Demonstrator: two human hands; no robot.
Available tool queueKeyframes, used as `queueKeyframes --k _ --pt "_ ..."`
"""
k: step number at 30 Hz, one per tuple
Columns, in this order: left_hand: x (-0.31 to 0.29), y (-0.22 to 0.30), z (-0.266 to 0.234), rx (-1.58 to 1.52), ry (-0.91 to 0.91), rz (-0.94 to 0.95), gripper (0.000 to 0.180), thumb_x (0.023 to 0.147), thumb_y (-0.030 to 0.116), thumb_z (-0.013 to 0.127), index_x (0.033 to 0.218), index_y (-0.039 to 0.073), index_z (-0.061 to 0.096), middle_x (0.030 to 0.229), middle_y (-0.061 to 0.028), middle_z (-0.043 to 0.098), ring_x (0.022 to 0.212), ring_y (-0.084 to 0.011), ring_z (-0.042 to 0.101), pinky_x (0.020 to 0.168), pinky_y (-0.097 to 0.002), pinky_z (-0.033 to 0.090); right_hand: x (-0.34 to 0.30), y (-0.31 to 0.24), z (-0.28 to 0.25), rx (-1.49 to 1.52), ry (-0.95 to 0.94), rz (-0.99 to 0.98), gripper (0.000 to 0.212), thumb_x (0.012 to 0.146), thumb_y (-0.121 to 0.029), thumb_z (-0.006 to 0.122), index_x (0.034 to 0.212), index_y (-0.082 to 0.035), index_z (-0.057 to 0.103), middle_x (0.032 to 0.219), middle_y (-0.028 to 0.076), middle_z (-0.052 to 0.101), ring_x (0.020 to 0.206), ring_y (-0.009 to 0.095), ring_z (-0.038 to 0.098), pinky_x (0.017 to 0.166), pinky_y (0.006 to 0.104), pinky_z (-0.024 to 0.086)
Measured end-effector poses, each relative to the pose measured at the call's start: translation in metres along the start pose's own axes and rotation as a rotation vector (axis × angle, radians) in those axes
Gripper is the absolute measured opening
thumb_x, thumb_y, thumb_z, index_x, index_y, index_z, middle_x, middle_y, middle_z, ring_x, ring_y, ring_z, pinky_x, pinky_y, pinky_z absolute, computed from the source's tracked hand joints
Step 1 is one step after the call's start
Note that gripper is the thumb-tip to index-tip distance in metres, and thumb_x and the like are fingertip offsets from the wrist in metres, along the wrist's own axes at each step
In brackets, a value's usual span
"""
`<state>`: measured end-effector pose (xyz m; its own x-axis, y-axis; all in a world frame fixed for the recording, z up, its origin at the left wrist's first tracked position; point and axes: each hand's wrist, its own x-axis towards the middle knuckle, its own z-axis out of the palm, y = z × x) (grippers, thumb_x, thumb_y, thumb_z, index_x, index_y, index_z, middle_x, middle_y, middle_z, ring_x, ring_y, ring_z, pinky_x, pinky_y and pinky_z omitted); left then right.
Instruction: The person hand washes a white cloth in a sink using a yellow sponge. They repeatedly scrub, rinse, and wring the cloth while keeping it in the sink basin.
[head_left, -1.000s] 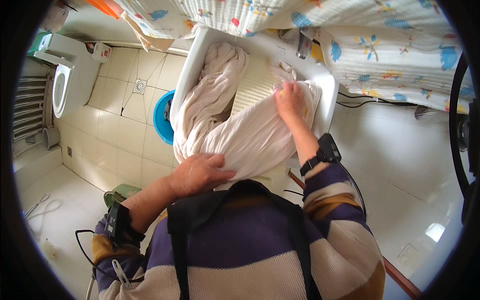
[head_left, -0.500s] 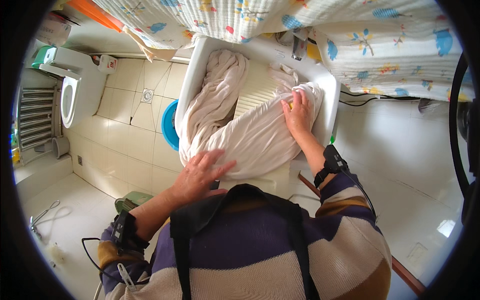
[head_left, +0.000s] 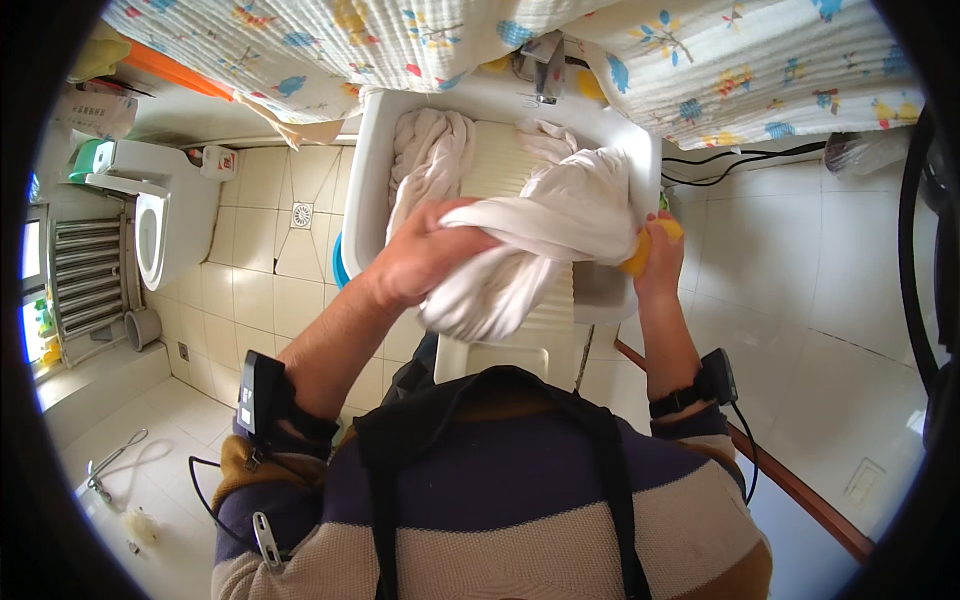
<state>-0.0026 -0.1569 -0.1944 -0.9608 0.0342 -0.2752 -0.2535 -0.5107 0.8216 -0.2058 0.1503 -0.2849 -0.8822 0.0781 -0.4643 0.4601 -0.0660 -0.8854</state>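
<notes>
Left hand now clutches soft white cotton-like cloth, folding it off the near end of the cream ribbed washboard, apparently repositioning it; right hand grips yellow soap-like block.

White cloth: plain, loosely twisted into thick folds | one part heaped along the sink's left side, another bunched over its middle | yellow piece: kind unclear, partly covered, by the sink's right rim
</notes>
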Motion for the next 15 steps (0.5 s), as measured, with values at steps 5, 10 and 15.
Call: queueKeyframes --k 5,10,15 --pt "-0.030 -0.028 -0.033 -0.842 0.261 -0.538 0.049 0.107 0.033 0.050 0.143 0.000 0.053 0.132 -0.0182 0.066 0.115 -0.0314 0.068 0.104 -0.0461 0.054 -0.007 0.026 -0.014 0.187 -0.123 0.161 0.038 0.096 -0.025 0.066 0.129 -0.011 0.052 0.118 0.010 0.061 0.097 0.029 0.066 0.074 0.0477 0.056" --pt "-0.041 0.004 -0.042 0.105 0.046 -0.732 0.063 0.095 0.051 0.067 0.132 0.001 0.063 0.111 -0.0148 0.074 0.105 -0.0256 0.070 0.094 -0.0406 0.056 0.009 0.019 0.048 -0.055 -0.162 0.311 0.044 0.097 -0.033 0.070 0.130 -0.010 0.053 0.115 0.011 0.062 0.093 0.029 0.067 0.077 0.0453 0.055" --pt "-0.048 0.005 -0.012 0.967 -0.093 -0.628 0.081 0.080 0.064 0.076 0.118 -0.007 0.068 0.116 -0.0304 0.069 0.112 -0.0414 0.066 0.098 -0.0437 0.050 -0.081 0.002 0.128 -0.595 -0.440 -0.965 0.033 0.093 -0.024 0.072 0.119 -0.008 0.061 0.115 0.014 0.063 0.099 0.034 0.065 0.087 0.0451 0.053"
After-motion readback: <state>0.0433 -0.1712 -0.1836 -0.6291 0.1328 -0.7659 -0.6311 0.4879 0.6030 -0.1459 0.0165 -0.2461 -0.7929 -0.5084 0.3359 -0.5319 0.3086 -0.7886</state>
